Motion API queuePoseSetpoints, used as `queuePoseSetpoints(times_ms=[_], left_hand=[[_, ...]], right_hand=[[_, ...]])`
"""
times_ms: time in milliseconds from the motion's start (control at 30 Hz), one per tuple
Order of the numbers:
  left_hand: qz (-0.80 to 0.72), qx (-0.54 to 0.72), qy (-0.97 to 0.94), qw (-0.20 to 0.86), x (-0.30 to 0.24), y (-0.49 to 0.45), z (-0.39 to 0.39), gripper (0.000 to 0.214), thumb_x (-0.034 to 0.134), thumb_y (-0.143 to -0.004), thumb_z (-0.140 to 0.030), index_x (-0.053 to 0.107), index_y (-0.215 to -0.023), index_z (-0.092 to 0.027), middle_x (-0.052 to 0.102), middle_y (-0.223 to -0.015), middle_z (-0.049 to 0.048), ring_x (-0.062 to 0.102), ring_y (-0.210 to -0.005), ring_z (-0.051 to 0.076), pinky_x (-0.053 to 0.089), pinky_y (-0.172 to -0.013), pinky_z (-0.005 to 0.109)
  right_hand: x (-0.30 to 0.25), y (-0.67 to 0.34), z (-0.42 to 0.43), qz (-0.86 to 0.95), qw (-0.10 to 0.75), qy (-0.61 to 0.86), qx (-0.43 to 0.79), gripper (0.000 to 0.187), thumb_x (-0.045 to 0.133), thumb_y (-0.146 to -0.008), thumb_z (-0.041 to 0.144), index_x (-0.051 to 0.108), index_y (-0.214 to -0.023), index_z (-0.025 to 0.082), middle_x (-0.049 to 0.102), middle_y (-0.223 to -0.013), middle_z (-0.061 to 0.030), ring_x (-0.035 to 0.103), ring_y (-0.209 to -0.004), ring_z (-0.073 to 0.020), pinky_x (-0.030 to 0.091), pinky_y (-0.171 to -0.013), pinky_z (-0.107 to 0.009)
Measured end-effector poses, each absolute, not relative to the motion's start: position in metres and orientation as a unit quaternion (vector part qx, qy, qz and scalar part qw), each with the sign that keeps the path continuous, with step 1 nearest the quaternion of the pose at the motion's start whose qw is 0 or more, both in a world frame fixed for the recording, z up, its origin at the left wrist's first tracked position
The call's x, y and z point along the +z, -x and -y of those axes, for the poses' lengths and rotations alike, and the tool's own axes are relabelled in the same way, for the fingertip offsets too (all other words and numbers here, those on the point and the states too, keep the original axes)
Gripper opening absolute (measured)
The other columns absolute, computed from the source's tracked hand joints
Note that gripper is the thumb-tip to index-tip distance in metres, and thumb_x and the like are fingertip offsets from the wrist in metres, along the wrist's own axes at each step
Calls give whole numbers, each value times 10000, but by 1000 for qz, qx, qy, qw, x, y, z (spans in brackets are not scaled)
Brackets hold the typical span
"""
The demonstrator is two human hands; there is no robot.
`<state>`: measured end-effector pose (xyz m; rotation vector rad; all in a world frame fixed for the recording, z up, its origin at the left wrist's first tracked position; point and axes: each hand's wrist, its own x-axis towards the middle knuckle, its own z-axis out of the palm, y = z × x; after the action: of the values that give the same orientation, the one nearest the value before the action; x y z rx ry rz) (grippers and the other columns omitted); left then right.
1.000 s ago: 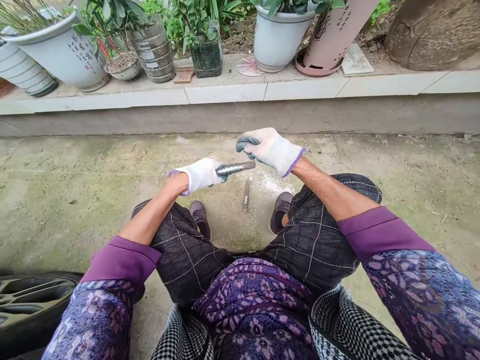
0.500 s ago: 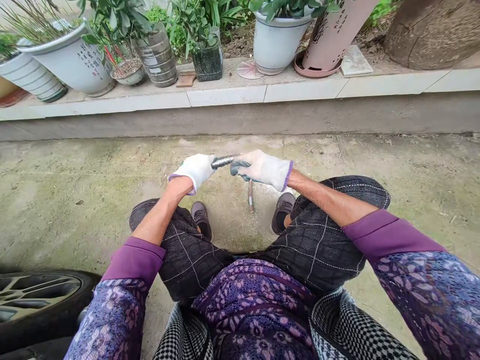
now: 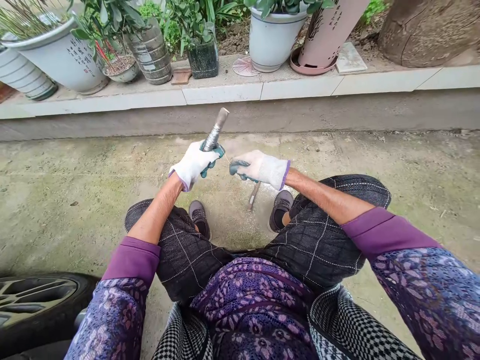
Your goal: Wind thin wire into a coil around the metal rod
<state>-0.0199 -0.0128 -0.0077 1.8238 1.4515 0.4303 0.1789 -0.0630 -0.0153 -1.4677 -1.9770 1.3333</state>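
Stick point(image 3: 222, 118) wound with silvery wire point(image 3: 212, 138) tilts upward from the gloved left hand point(image 3: 195, 159), which is clamped around its lower part. The gloved right hand point(image 3: 257, 166), curled tight nearby, pinches a thin strand point(image 3: 227, 158) stretched between the hands. Another stick point(image 3: 253, 196) lies between the shoes point(image 3: 198, 216).

Out in the open here, a home yard by the look of it: concrete ground point(image 3: 93, 200), tiled ledge point(image 3: 225, 94) lined with pots point(image 3: 276, 42) (one pink), greenery point(image 3: 150, 9) behind, a wheel point(image 3: 41, 296) lower left.
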Motion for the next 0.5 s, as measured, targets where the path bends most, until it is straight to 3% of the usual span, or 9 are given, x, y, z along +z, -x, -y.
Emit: queuePoseSetpoints(times_ms=[133,233,333,400,500], left_hand=[[-541,-70,-821,167,-38,17,2,194,601,-820,-324,712,-915,-195,671,-719,70,631,-673,205,452,-628,288],[-466,-155,-857,159,-47,12,14,185,589,-820,-305,730,-855,-190,691,-736,84,650,-697,228,457,-658,310],[-440,-67,-838,316,-33,12,31,208,621,-804,-339,732,-870,-176,629,-656,21,562,-564,142,435,-567,255],[-450,23,-776,441,-16,14,36,304,641,-799,-379,721,-1013,-179,572,-616,-20,469,-466,93,395,-467,218],[-494,189,-695,487,3,20,31,341,623,-806,-353,676,-1074,-150,481,-564,-54,353,-397,60,349,-396,191]], right_hand=[[-2,-176,62,721,166,510,438,161,542,-848,132,702,-862,147,579,-617,20,452,-493,-75,342,-469,-214],[4,-188,47,726,186,539,385,158,559,-823,104,715,-813,126,579,-603,9,468,-513,-73,354,-509,-219],[1,-202,34,689,213,584,373,186,551,-834,114,733,-870,110,549,-577,14,441,-475,-66,346,-489,-224],[-5,-206,33,666,232,601,376,191,554,-853,141,735,-905,109,538,-570,17,425,-457,-65,335,-466,-223],[-12,-199,44,662,223,591,404,191,549,-870,140,730,-927,113,545,-580,18,428,-457,-63,329,-449,-215]])
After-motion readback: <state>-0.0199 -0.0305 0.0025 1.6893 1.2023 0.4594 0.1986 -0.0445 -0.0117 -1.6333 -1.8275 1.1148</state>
